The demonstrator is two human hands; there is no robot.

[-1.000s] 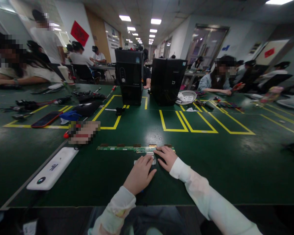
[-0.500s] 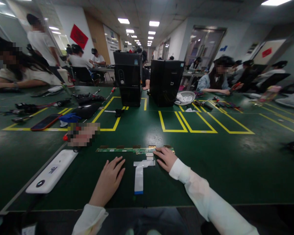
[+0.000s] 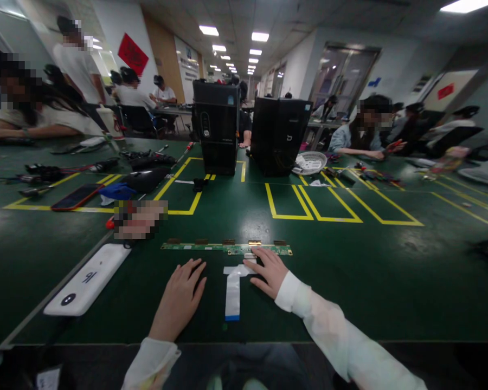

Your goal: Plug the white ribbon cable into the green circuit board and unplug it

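Note:
A long, narrow green circuit board [image 3: 203,247] lies crosswise on the dark green table. Just below it is a white flat ribbon cable [image 3: 232,292], bent in an L shape with a blue end towards me. My right hand [image 3: 268,269] is over the board's lower edge and the cable's upper end, fingers spread; its fingertips cover the place where board and cable meet. Whether they press on the connector there I cannot tell. My left hand [image 3: 181,295] rests flat on the table, left of the cable, with its fingers apart and nothing in them.
A white power bank [image 3: 85,281] lies at the left, and behind it a phone [image 3: 76,197] and a blue cloth-like item [image 3: 116,192]. Two black computer towers [image 3: 215,130] stand further back, beside a white basket [image 3: 309,162]. Other people sit around.
My right hand has shifted left and slightly down, from the board's right part onto the place by the cable's upper end. My left hand has stayed almost still.

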